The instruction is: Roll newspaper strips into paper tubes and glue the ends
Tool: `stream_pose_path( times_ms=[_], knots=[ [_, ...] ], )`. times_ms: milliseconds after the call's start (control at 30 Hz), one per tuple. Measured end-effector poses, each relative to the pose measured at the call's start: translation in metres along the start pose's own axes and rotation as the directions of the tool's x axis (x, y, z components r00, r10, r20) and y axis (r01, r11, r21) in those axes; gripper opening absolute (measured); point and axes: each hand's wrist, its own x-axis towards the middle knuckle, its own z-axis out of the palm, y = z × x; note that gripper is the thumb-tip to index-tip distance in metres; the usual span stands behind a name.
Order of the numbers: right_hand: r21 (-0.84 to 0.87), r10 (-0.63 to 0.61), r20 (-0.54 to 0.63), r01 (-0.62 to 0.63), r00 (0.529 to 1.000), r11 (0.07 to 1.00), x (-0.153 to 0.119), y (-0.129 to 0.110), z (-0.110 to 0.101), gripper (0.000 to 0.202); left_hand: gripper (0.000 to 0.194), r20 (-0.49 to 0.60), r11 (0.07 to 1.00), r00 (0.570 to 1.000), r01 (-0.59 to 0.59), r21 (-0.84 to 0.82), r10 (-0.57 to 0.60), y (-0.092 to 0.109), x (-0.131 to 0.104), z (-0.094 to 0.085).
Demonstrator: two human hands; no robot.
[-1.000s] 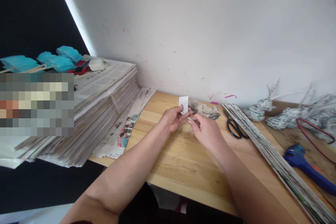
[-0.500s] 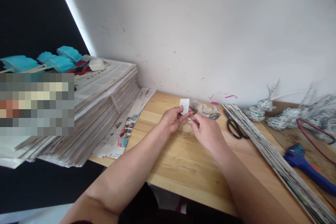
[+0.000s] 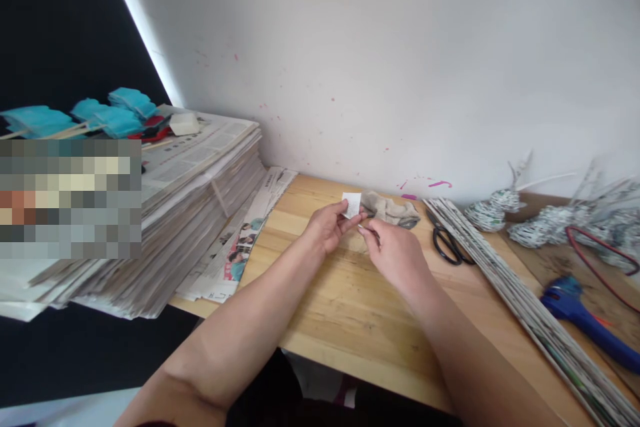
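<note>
A small white paper piece stands up from the fingers of my left hand, its thumb pressed on the paper's left edge. Close by on the right, my right hand is closed in a pinch near the left fingertips; a tiny pale end shows between thumb and finger, too small to name. Both hands are above the wooden table. Just behind them a crumpled beige cloth lies near the wall.
Black scissors lie right of my hands, partly beneath a bundle of long paper rods. Farther right are a blue glue gun and woven paper pieces. Stacked newspapers rise at left, with blue bundles on top.
The white paper's top edge has dipped slightly and the paper is tilted a little differently. Both hands are nearly where they were.
</note>
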Motion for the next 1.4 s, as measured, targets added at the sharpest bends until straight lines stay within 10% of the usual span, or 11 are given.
stream_pose_path(
  times_ms=[300, 500, 733, 967, 1400],
  knots=[
    [0.441, 0.129, 0.401, -0.315, 0.907, 0.84, 0.0037, 0.0035, -0.0012, 0.039, 0.012, 0.027, 0.999, 1.0, -0.006, 0.049, 0.005, -0.0012, -0.0017, -0.0012],
    [0.06, -0.011, -0.01, 0.012, 1.0, 0.998, 0.0006, -0.0009, 0.0003, 0.018, 0.012, -0.018, 1.0, 1.0, -0.016, 0.01, 0.016, -0.0006, 0.0003, -0.0006],
    [0.298, 0.059, 0.22, -0.125, 0.974, 0.946, 0.0026, -0.0005, -0.0029, 0.036, 0.012, 0.012, 1.0, 1.0, 0.013, 0.008, -0.013, 0.0001, 0.0001, -0.0017],
    [0.006, -0.026, -0.042, 0.027, 0.999, 1.0, -0.0007, -0.0025, 0.0024, 0.017, 0.012, -0.056, 1.0, 0.998, -0.01, -0.006, 0.01, 0.0007, 0.0017, 0.0],
    [0.257, 0.098, 0.164, -0.138, 0.982, 0.956, 0.0032, 0.0023, 0.0022, 0.029, 0.014, -0.026, 1.0, 1.0, -0.002, 0.011, 0.002, -0.0015, 0.0025, -0.0015]
  ],
)
